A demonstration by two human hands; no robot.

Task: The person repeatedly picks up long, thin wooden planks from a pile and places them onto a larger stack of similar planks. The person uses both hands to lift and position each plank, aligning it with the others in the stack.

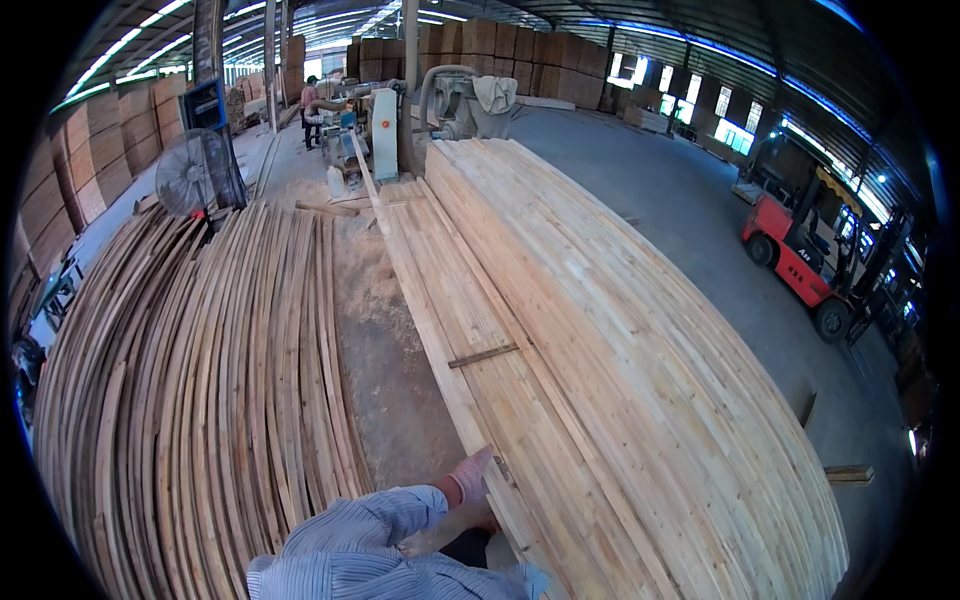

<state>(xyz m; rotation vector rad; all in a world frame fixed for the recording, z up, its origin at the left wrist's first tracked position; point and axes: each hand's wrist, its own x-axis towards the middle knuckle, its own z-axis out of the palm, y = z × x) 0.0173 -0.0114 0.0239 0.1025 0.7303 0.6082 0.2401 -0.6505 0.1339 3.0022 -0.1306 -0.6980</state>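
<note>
My left hand [471,476], in a pale pink glove, closes on the left edge of a long, light wooden board [425,350]. From my hand the board runs away from me to a woodworking machine [384,135] at the far end. Beside it on the right lies a low layer of pale planks [480,345], with a short dark stick [483,356] across them. A small dark piece [503,471] lies near my fingertips. My striped left sleeve comes in from the lower edge. I cannot see my right hand.
Many rough strips [220,370] are stacked on the left. A taller pile of planks [640,350] rises on the right. Sawdust [385,300] covers the floor between. A fan [190,172], a person [310,110] by the machine and a red forklift [800,260] stand farther off.
</note>
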